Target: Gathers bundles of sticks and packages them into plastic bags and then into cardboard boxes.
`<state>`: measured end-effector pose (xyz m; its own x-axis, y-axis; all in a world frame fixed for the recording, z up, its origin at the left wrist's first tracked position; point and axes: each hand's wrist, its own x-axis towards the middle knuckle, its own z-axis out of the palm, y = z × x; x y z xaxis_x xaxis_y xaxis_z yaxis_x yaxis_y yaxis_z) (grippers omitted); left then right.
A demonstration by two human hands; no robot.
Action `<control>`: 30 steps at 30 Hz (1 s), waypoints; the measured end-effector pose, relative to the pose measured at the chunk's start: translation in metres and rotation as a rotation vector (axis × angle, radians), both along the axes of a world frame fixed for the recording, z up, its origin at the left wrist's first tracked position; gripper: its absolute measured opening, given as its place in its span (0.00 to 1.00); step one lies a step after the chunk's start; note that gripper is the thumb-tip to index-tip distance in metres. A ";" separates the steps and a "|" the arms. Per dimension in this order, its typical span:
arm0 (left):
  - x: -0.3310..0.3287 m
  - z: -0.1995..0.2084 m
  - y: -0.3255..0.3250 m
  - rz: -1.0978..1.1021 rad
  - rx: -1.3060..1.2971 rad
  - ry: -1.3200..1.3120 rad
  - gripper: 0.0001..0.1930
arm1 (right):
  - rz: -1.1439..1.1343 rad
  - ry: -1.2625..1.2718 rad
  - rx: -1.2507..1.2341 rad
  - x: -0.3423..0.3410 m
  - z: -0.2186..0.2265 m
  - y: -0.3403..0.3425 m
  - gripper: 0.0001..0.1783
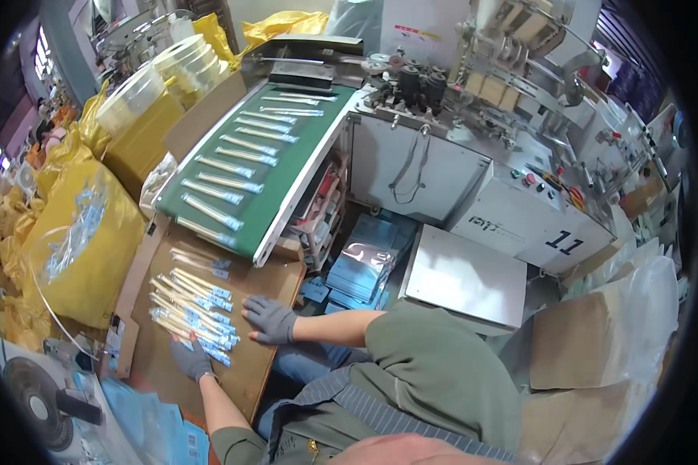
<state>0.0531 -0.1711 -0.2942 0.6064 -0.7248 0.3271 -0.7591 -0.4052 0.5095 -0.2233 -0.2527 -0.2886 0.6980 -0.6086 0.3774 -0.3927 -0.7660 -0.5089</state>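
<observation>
A loose pile of slim film-wrapped packs (198, 306), pale sticks like chopsticks with blue-printed ends, lies on the brown board in front of me. My left hand (190, 358), in a grey glove with bare fingertips, touches the near left edge of the pile with its fingers stretched out. On the other side, my right hand (270, 320), gloved alike, is spread over the board just right of the blue ends, apart from them. More such packs (225, 167) lie spaced in a row along the green conveyor belt (182, 186), whose lower end meets the board (248, 380).
A yellow bag (93, 287) with clear wrappers stands left of the board. Beyond it is a box with clear film rolls (186, 62). Right of the belt are a white machine cabinet (411, 163), stacked blue sheets (357, 271) and a white box (465, 275). A dark wheel (39, 403) sits lower left.
</observation>
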 end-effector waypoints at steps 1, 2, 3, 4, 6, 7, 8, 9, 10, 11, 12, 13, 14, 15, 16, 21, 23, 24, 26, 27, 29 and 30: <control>0.003 -0.001 0.003 -0.002 -0.004 -0.008 0.33 | 0.012 0.008 0.016 0.004 -0.001 0.000 0.34; 0.006 -0.003 0.006 0.025 0.002 -0.032 0.33 | 0.021 0.005 0.025 0.007 -0.003 0.001 0.35; 0.010 -0.006 0.005 0.051 0.009 -0.056 0.33 | 0.011 0.000 0.027 0.008 -0.004 0.000 0.35; 0.008 -0.004 0.007 0.033 0.037 -0.011 0.32 | 0.021 -0.003 0.033 0.007 -0.003 0.002 0.35; 0.016 -0.008 0.005 0.037 0.057 -0.031 0.33 | 0.031 -0.023 0.046 0.007 0.001 0.000 0.35; 0.014 -0.008 0.000 0.047 0.069 -0.049 0.33 | 0.010 -0.022 0.052 0.004 0.001 -0.001 0.35; 0.006 0.001 -0.007 -0.021 0.033 0.027 0.34 | 0.002 -0.024 0.039 0.001 -0.003 -0.003 0.36; -0.002 0.003 -0.009 -0.063 0.041 0.029 0.34 | -0.011 -0.026 0.024 -0.002 -0.006 -0.003 0.36; -0.004 0.006 -0.008 0.000 0.096 0.005 0.35 | -0.001 -0.036 0.053 0.000 -0.010 -0.004 0.38; -0.002 0.010 -0.004 0.066 0.148 -0.022 0.35 | -0.052 -0.043 0.051 0.004 -0.010 -0.004 0.38; -0.004 0.017 0.001 0.071 0.188 -0.018 0.35 | 0.004 -0.040 0.049 0.008 -0.010 -0.004 0.39; 0.001 0.018 0.006 0.078 0.225 -0.015 0.35 | 0.062 -0.037 0.045 0.011 -0.010 -0.005 0.39; 0.021 0.000 0.011 0.050 0.174 -0.063 0.35 | 0.017 -0.041 0.039 0.015 -0.012 -0.004 0.39; 0.032 -0.017 0.006 0.017 0.126 -0.108 0.35 | 0.016 -0.093 0.024 0.015 -0.024 -0.006 0.40; 0.029 -0.018 0.000 -0.011 0.127 -0.108 0.35 | 0.037 -0.138 0.010 0.014 -0.025 -0.005 0.40; 0.008 -0.001 -0.001 0.026 0.177 -0.124 0.35 | 0.003 -0.124 -0.016 0.008 -0.022 -0.005 0.39; 0.016 -0.006 -0.002 0.035 0.163 -0.123 0.36 | 0.015 -0.134 -0.041 0.010 -0.019 -0.005 0.38; 0.020 -0.009 0.002 0.038 0.149 -0.124 0.36 | 0.021 -0.112 -0.033 0.012 -0.017 -0.005 0.38; 0.001 0.014 0.005 0.067 0.159 -0.039 0.37 | 0.029 -0.080 -0.037 0.014 -0.016 -0.007 0.38; 0.008 0.010 0.007 0.077 0.165 -0.037 0.37 | 0.033 0.018 -0.031 0.013 -0.011 -0.005 0.38; 0.007 -0.007 -0.001 0.068 0.148 -0.058 0.36 | 0.010 0.007 -0.006 0.002 -0.005 -0.004 0.38; 0.016 -0.014 0.000 0.023 0.108 -0.105 0.34 | 0.014 0.013 -0.041 0.005 -0.005 -0.004 0.37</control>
<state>0.0690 -0.1713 -0.3077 0.5899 -0.7454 0.3105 -0.7958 -0.4714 0.3801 -0.2186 -0.2566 -0.2935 0.7116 -0.5828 0.3924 -0.3883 -0.7917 -0.4716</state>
